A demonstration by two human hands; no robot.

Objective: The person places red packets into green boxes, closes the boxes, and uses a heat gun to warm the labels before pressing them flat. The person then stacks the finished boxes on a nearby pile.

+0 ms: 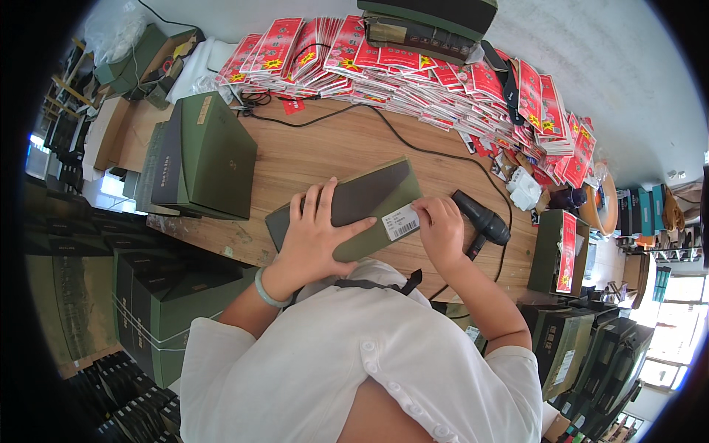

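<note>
A dark brown and green shoebox [373, 184] lies at a slant on the wooden table [325, 140], close in front of my body. On its green side near the right end is a white barcode label [401, 224]. With fingers spread, my left hand [314, 240] rests flat over the box's left part. My right hand [443, 232] pinches the label's upper right corner, thumb and fingers together at the box's edge. Just right of that hand lies a black hair dryer [484, 221], its handle toward me.
Stacked green boxes [221, 159] stand at the table's left. Red printed packets [399, 81] are heaped along the wall, with more boxes [428, 33] on top. A black cable [413, 145] crosses the table. An open box [550, 255] holding a red packet sits at the right edge.
</note>
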